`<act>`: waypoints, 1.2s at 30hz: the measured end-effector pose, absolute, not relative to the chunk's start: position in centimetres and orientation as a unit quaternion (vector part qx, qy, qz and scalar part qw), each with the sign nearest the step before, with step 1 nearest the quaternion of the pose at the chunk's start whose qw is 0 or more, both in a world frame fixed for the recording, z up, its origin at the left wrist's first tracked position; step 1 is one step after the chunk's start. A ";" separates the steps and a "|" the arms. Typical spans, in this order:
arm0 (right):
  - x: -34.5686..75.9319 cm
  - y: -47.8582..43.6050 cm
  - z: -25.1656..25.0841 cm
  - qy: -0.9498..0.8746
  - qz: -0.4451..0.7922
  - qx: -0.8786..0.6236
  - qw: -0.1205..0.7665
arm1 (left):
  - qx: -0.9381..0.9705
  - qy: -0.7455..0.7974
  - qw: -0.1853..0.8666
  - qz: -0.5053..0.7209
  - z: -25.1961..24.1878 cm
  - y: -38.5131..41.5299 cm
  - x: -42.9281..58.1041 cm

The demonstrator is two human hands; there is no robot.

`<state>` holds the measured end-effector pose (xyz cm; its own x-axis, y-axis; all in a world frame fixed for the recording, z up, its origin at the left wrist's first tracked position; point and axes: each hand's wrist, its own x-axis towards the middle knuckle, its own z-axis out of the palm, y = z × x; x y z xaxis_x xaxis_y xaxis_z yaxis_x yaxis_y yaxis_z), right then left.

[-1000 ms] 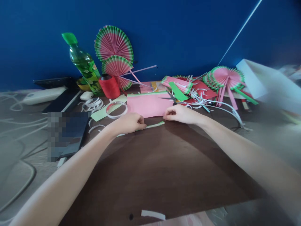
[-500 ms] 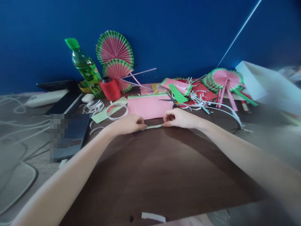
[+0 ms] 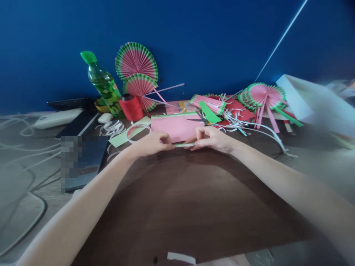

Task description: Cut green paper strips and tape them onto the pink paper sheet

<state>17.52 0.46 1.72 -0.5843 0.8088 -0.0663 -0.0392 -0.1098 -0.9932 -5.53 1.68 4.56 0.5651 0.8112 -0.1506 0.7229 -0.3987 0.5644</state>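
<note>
Looking narrow, the pale-green strip [image 3: 183,145]

Narrow green-and-white paper strip [image 3: 183,145], nearly level, held by left fingers [image 3: 168,146] and right fingers [image 3: 202,142]

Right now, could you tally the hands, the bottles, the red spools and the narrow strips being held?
Hands: 2, left hand and right hand
Bottle: 1
Red spool: 1
Narrow strip held: 1
Total: 5
</note>
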 end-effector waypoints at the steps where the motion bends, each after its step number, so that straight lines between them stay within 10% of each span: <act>1: 17.5 0.4 1.7 -0.584 0.676 -0.319 0.316 | 0.827 0.465 0.307 0.072 4.6 1.7 -5.6; 36: 17.8 1.3 0.8 -0.591 0.615 -0.340 0.396 | 0.770 0.437 0.457 0.090 4.4 1.7 -5.9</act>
